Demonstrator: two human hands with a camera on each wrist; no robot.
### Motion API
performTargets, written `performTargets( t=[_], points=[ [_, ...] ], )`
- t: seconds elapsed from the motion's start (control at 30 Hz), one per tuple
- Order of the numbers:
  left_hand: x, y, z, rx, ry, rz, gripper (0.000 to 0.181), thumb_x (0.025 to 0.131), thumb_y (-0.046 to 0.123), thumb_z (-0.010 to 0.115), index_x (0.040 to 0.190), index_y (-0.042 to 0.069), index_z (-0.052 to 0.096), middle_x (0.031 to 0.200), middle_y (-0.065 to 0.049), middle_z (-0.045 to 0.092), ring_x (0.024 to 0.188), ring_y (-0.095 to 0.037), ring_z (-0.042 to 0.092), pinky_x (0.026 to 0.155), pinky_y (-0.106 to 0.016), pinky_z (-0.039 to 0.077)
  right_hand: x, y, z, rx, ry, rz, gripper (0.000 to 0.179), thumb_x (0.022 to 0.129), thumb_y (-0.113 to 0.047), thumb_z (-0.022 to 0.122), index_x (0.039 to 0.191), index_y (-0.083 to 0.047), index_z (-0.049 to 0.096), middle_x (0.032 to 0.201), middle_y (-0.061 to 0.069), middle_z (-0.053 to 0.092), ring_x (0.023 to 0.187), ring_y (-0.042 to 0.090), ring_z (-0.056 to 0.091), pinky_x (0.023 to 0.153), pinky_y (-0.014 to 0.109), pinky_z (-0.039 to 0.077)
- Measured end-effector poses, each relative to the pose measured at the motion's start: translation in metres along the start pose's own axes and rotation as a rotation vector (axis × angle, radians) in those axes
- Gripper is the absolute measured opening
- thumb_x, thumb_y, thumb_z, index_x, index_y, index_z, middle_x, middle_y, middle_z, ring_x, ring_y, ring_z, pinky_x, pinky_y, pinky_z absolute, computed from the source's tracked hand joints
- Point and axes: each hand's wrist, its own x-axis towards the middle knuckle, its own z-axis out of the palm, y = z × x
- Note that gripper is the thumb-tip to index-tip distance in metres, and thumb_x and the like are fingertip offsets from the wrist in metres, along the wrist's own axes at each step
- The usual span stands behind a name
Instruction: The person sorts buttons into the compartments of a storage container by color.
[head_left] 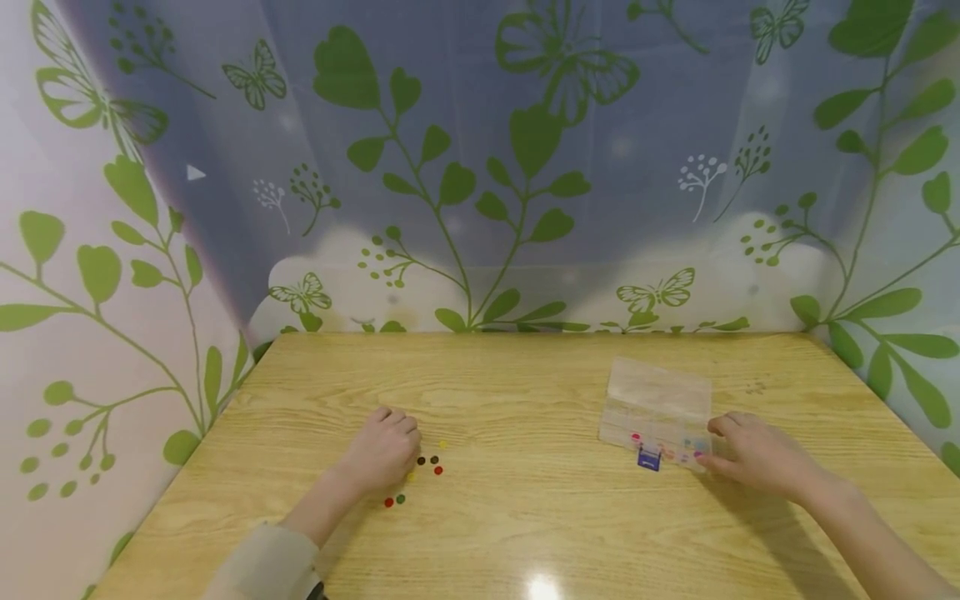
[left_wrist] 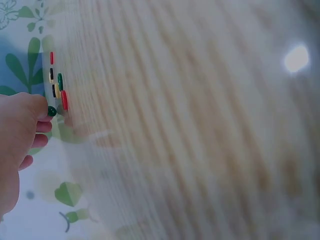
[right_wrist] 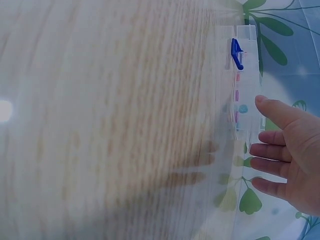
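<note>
My left hand (head_left: pixel 386 448) is low over the left part of the table. Between thumb and fingers it pinches a small dark green button (left_wrist: pixel 52 111), hidden in the head view. Beside it lie loose round buttons: red (head_left: pixel 438 471), black (head_left: pixel 422 461), yellow (head_left: pixel 442 444) and green (head_left: pixel 401 499). To the right stands a clear plastic compartment box (head_left: pixel 618 427) with a blue latch (head_left: pixel 648 458), its clear lid (head_left: pixel 660 385) raised at the back. Small colored pieces lie inside. At the box's right side is my right hand (head_left: pixel 765 457), fingers fairly straight and apart, thumb near the edge; contact is unclear.
The wood-grain table (head_left: pixel 517 517) carries everything. A patterned cloth (head_left: pixel 480 167) with leaves and butterflies hangs behind it and at both sides. Bright light reflects near the table's front.
</note>
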Motion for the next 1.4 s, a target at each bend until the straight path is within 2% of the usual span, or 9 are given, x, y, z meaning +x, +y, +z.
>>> performTargets(
  t=[0.2,0.47,0.77,1.13,1.4],
  points=[
    [0.003,-0.001,0.001,0.024,0.037,0.039,0.005,0.079,0.014,0.065,0.074,0.012,0.064,0.077,0.001,0.060,0.074,-0.017,0.058,0.078,-0.037,0.046,-0.001,0.000,-0.001,0.002,0.003,-0.004,0.049,0.081,-0.033,0.069,0.104,0.009,0.059,0.098,0.021,0.061,0.092,0.040,0.057,0.076,0.050,0.048],
    [0.010,0.000,-0.004,0.013,0.050,0.030,0.010,0.075,0.018,0.068,0.078,0.010,0.061,0.085,-0.002,0.061,0.081,-0.021,0.058,0.083,-0.040,0.045,-0.003,-0.001,-0.003,0.020,0.003,-0.004,0.048,0.081,-0.033,0.068,0.105,0.008,0.059,0.099,0.019,0.061,0.092,0.039,0.057,0.076,0.049,0.048],
    [0.022,0.005,-0.010,-0.020,0.078,0.028,0.009,0.074,0.014,0.064,0.081,0.011,0.059,0.087,-0.002,0.060,0.084,-0.020,0.056,0.086,-0.039,0.043,-0.003,0.000,-0.001,0.011,0.011,-0.008,0.048,0.081,-0.033,0.069,0.104,0.008,0.059,0.099,0.020,0.061,0.092,0.040,0.057,0.076,0.050,0.048],
    [0.043,0.016,-0.010,0.043,0.197,0.069,0.006,0.077,0.013,0.062,0.080,0.012,0.058,0.079,0.000,0.057,0.076,-0.018,0.057,0.081,-0.034,0.045,-0.004,-0.001,-0.002,0.017,0.001,0.002,0.048,0.081,-0.032,0.068,0.105,0.009,0.059,0.100,0.021,0.060,0.094,0.041,0.056,0.077,0.051,0.047],
    [0.058,0.024,-0.009,0.070,0.241,0.102,0.005,0.078,0.012,0.058,0.082,0.011,0.056,0.080,-0.001,0.056,0.077,-0.019,0.057,0.080,-0.034,0.046,-0.003,-0.003,-0.002,0.022,-0.015,0.015,0.049,0.082,-0.032,0.068,0.106,0.009,0.059,0.103,0.024,0.060,0.095,0.042,0.056,0.079,0.052,0.046]
  ],
)
